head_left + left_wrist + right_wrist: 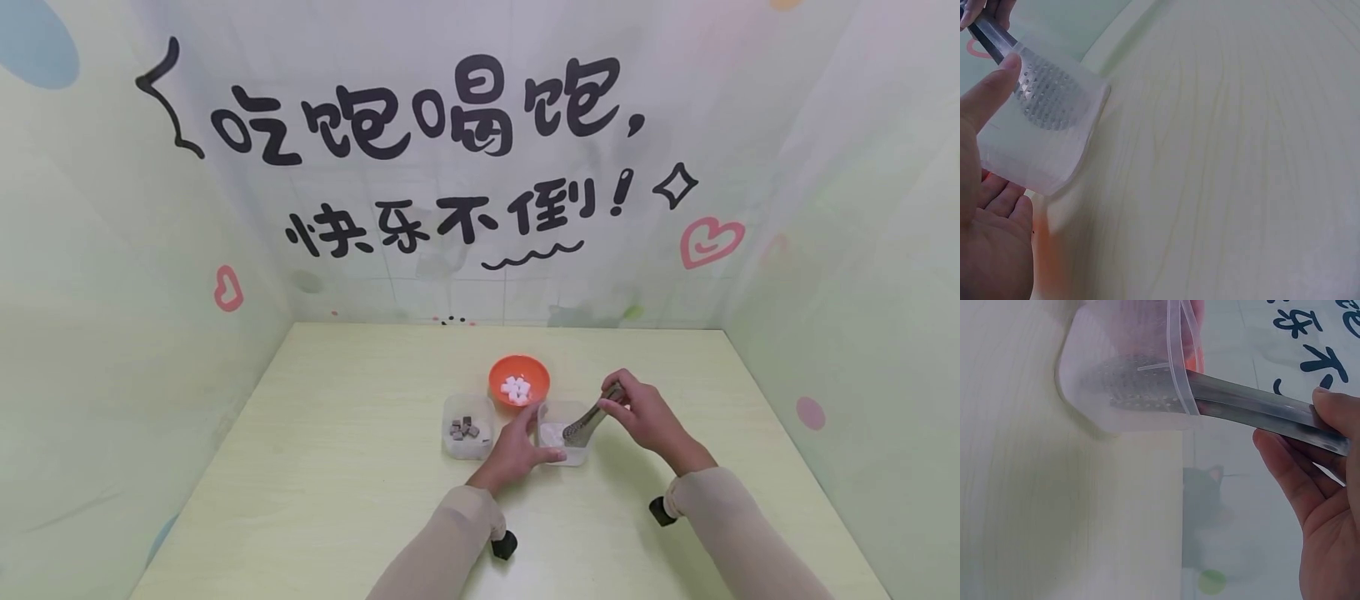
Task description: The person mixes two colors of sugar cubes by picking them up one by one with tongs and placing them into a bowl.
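Note:
Handle in hand, my right hand (647, 417) holds a metal perforated spoon (592, 422), pinched between thumb and fingers. The dimpled or holed bowl of the spoon (1141, 384) is down inside a translucent plastic container (573, 457). Something white (552, 432) lies in that container; whether powder or liquid I cannot tell. My left hand (516, 450) grips the container from its left side, thumb on the near wall and fingers behind it. In the left wrist view, the thumb (997, 87) crosses the container's wall near the spoon.
Behind the containers stands an orange bowl (498, 390) with several white cubes (515, 388). Left of my left hand is a second translucent container (451, 446) holding several grey-brown cubes (463, 429). A pale wood-grain table (337, 467) meets printed walls at the back and sides.

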Demonstrator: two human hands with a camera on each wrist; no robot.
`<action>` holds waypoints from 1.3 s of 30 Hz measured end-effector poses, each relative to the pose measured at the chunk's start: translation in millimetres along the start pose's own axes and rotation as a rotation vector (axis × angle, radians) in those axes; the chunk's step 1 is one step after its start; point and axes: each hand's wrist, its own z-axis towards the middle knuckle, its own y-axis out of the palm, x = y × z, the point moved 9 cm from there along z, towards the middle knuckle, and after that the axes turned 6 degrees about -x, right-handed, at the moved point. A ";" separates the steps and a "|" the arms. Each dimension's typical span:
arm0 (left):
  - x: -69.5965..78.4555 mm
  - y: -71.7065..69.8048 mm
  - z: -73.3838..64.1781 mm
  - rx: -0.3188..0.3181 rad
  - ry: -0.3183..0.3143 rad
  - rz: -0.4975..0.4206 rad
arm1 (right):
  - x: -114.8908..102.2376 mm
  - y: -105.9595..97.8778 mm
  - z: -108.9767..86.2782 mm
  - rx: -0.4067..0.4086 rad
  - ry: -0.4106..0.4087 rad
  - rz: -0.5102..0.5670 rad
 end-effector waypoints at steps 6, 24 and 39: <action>0.8 -0.3 0.3 0.000 0.013 -0.002 | 1.2 -4.1 -2.2 0.065 0.004 0.024; -0.7 1.3 -2.8 0.002 -0.052 -0.005 | -23.4 -29.3 -7.4 0.239 -0.005 0.180; 0.9 0.2 -2.2 0.001 -0.039 -0.009 | -35.8 -43.0 -7.7 0.321 -0.027 0.250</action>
